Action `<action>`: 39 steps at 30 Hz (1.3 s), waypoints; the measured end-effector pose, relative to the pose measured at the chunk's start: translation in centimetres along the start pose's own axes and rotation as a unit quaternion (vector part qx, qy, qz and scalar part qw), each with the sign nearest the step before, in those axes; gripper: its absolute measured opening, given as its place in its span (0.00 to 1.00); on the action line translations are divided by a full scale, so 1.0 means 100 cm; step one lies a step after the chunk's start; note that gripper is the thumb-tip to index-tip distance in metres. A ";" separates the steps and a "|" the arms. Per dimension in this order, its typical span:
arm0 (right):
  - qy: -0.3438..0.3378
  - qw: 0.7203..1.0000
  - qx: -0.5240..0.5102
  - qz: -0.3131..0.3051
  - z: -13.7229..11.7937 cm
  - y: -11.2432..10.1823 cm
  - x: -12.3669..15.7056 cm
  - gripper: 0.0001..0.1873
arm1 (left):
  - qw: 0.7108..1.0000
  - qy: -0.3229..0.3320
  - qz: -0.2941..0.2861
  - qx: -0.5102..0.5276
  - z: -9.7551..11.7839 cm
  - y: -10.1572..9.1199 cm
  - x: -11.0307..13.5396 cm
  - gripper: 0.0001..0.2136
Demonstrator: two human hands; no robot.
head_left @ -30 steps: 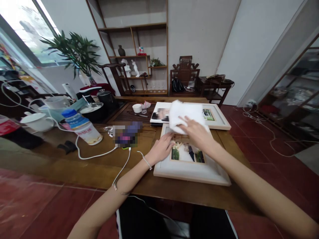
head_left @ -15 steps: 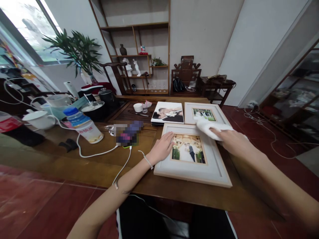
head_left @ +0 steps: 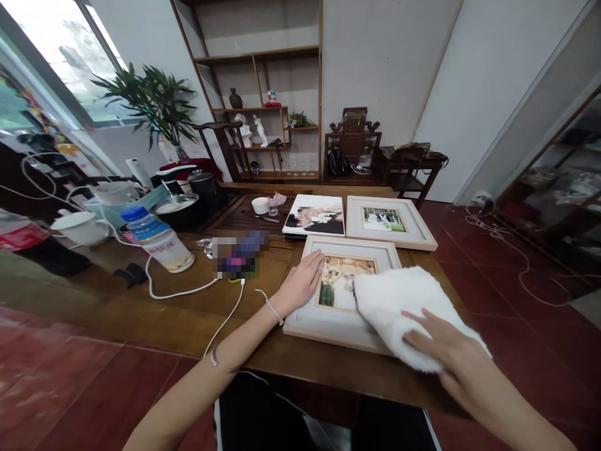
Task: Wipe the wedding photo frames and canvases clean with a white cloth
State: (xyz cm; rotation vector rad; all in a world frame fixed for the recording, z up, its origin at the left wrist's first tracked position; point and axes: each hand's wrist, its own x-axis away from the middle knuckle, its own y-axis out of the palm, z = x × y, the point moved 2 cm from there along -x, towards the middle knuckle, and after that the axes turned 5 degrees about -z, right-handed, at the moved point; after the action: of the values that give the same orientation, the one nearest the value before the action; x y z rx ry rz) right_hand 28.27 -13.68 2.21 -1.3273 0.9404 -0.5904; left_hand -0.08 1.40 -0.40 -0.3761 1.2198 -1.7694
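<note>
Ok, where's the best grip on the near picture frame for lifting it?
Probably the near picture frame by its raised left border, coming from the left. It lies flat on the table, the left hand rests there, and the white cloth under the right hand covers its right side.

No lettering is coming through clearly enough to read. The bottle (head_left: pixel 158 241) is wearing a pale label and the pack (head_left: pixel 19 238) at the left edge is showing a red one, but both prints are appearing too small and blurred.
</note>
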 end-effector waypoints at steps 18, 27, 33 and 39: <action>0.076 0.993 0.078 -0.041 0.009 0.006 -0.127 0.36 | 0.999 0.031 -0.011 -0.010 0.001 -0.001 0.000 0.19; -0.077 0.981 -0.044 -0.173 -0.048 -0.017 -0.066 0.39 | 0.998 0.047 0.019 0.028 0.000 -0.002 -0.001 0.18; -0.041 0.994 -0.084 -0.057 -0.031 -0.034 0.010 0.30 | 0.993 0.020 0.067 0.099 -0.001 -0.008 0.007 0.23; 0.025 0.995 -0.095 -0.001 -0.028 -0.005 0.030 0.22 | 0.843 -0.272 0.079 0.458 -0.004 -0.006 0.028 0.30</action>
State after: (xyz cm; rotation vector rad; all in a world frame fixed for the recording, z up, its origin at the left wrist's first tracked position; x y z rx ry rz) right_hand 27.60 -17.75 2.04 -1.4894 1.0557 -0.5481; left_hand -2.18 -0.57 -0.72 -0.1682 -0.0568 -1.7142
